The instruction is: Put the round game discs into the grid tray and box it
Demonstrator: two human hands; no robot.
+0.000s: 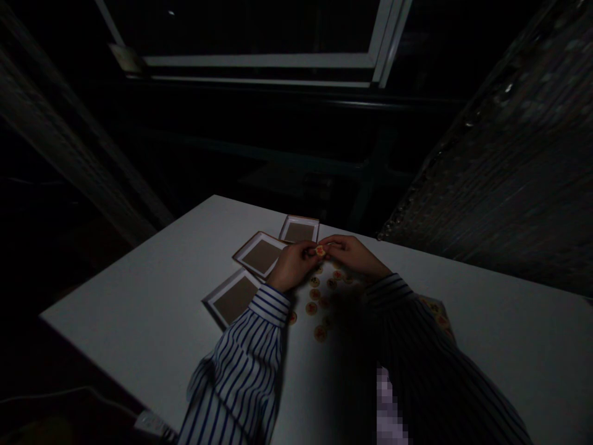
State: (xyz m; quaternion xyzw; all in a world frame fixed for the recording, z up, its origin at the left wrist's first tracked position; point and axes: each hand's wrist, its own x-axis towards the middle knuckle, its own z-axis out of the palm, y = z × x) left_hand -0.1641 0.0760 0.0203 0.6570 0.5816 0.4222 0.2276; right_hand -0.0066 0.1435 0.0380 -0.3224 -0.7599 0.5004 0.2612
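My left hand (293,266) and my right hand (352,254) meet above a white table (139,309), both pinching one small round yellow disc (319,250) with red marking between their fingertips. Below the hands several similar round discs (319,296) lie scattered on the table. Both arms wear blue-and-white striped sleeves. Left of the hands lie three shallow square trays: a far one (300,230), a middle one (260,254) and a near one (234,298), each with a brown inside and pale rim.
The room is dark. A window frame (259,60) runs across the back. A patterned curtain or wall (509,173) stands at the right. Something printed (438,309) peeks out beside my right sleeve. The table's left edge drops into darkness.
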